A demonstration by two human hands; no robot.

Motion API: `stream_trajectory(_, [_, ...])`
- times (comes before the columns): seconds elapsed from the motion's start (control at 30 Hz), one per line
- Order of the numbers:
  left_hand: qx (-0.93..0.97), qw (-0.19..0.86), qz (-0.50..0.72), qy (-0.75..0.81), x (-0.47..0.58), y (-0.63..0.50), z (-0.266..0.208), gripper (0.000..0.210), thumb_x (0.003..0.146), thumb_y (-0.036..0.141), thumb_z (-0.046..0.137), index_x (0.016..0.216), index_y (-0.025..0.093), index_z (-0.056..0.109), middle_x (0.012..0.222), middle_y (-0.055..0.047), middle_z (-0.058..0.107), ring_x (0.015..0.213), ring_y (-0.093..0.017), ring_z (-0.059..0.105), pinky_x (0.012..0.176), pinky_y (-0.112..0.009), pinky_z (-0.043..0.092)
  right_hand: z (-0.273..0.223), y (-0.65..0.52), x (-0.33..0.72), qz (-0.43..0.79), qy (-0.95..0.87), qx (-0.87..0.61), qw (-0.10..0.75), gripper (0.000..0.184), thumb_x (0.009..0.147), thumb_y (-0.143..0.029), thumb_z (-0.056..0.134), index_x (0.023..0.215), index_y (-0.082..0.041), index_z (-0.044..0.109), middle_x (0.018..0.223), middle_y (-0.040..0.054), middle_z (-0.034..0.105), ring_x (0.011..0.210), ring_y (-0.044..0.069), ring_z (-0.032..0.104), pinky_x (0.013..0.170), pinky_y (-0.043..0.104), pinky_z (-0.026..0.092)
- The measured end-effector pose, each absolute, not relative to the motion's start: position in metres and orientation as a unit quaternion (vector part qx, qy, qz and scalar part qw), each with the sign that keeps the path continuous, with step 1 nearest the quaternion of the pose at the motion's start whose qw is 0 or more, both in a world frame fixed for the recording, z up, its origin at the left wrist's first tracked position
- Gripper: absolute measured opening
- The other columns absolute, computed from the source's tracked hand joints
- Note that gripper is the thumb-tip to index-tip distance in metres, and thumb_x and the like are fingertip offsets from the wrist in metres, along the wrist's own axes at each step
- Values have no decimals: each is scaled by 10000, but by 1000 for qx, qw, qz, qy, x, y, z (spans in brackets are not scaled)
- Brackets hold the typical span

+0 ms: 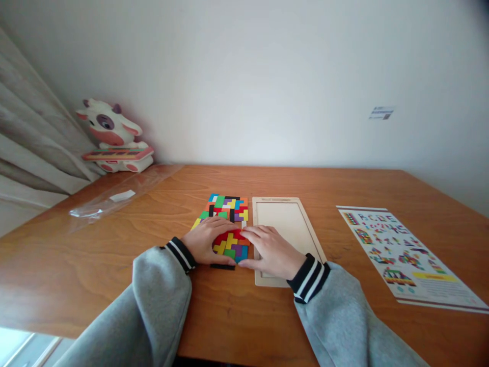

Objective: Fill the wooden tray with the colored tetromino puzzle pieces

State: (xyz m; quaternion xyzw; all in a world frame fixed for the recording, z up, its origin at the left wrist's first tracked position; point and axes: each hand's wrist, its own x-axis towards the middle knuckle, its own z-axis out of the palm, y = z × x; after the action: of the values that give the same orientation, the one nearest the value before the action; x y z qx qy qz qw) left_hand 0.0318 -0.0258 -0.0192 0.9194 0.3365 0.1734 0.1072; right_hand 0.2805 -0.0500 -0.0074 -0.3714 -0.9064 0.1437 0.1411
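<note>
Colourful flat puzzle pieces (pixel 230 239) lie packed together in a block on the table. My left hand (pixel 208 238) rests over the block's left side, fingers stretched across the pieces and thumb towards the near edge. My right hand (pixel 271 250) is at the block's right edge, its fingers and thumb apart and touching the outer pieces. A black bar-shaped piece (pixel 222 266) sits at the near edge of the block. Right of the pieces lies a pale wooden tray (pixel 284 219) with a raised frame, partly covered by my right hand and wrist.
A printed pattern sheet (pixel 405 255) lies on the right of the wooden table (pixel 229 316). On the left are a clear plastic bag (pixel 126 196) and a toy cow with a keyboard (pixel 114 135). A curtain (pixel 34 122) hangs at the left, and a wall stands behind.
</note>
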Motion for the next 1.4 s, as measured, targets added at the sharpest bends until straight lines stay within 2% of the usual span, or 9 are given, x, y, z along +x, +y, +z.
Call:
stream_trajectory(0.17, [918, 112, 193, 329, 28, -23, -19, 780, 722, 698, 743, 1310, 206, 600, 1224, -121, 701, 1161, -310, 617, 1028, -482, 478, -9, -42, 282, 172, -897, -375, 157, 767, 741, -581, 795, 1326, -129, 592, 1377, 175, 612, 1253, 323, 575, 1081, 512, 436])
stream_trajectory(0.33, [920, 106, 208, 316, 25, -26, -21, 692, 760, 678, 723, 1277, 226, 637, 1255, -117, 686, 1174, -294, 601, 1040, -474, 469, -19, -36, 280, 193, -878, -386, 209, 832, 668, -612, 830, 1326, -166, 583, 1345, 168, 615, 1245, 312, 577, 1080, 503, 430])
stream_trajectory(0.57, [931, 79, 188, 303, 23, -25, -24, 629, 819, 620, 694, 1323, 247, 639, 1327, -111, 647, 1210, -310, 566, 1050, -505, 467, -22, -45, 285, 196, -884, -370, 209, 832, 701, -559, 821, 1380, -173, 536, 1331, 158, 607, 1212, 310, 574, 1050, 508, 442])
stream_trajectory(0.73, [932, 71, 193, 298, 26, -25, -28, 563, 841, 611, 668, 1280, 260, 677, 1336, -110, 638, 1198, -321, 558, 1032, -518, 476, -28, -50, 284, 199, -875, -371, 237, 725, 725, -497, 814, 1327, -175, 572, 1286, 138, 621, 1182, 288, 575, 1038, 486, 439])
stream_trajectory(0.9, [931, 70, 197, 299, 28, -27, -30, 597, 845, 626, 646, 1291, 230, 670, 1351, -124, 623, 1195, -339, 545, 1029, -544, 471, -27, -54, 276, 163, -877, -392, 223, 732, 734, -560, 792, 1320, -174, 585, 1298, 149, 613, 1194, 311, 566, 1045, 524, 427])
stream_trajectory(1.17, [925, 70, 205, 313, 34, -29, -26, 418, 962, 504, 549, 1245, 234, 697, 1216, -115, 670, 1107, -291, 575, 982, -492, 497, -29, -52, 277, 158, -873, -392, 243, 538, 843, -473, 738, 1279, -189, 600, 1278, 142, 651, 1183, 289, 594, 1025, 506, 459])
stream_trajectory(1.4, [920, 74, 214, 319, 34, -28, -24, 311, 997, 360, 510, 1197, 244, 718, 1174, -98, 682, 1075, -256, 598, 973, -452, 509, -31, -50, 278, 158, -877, -381, 246, 517, 857, -461, 733, 1292, -213, 602, 1266, 136, 665, 1171, 279, 614, 1004, 495, 486])
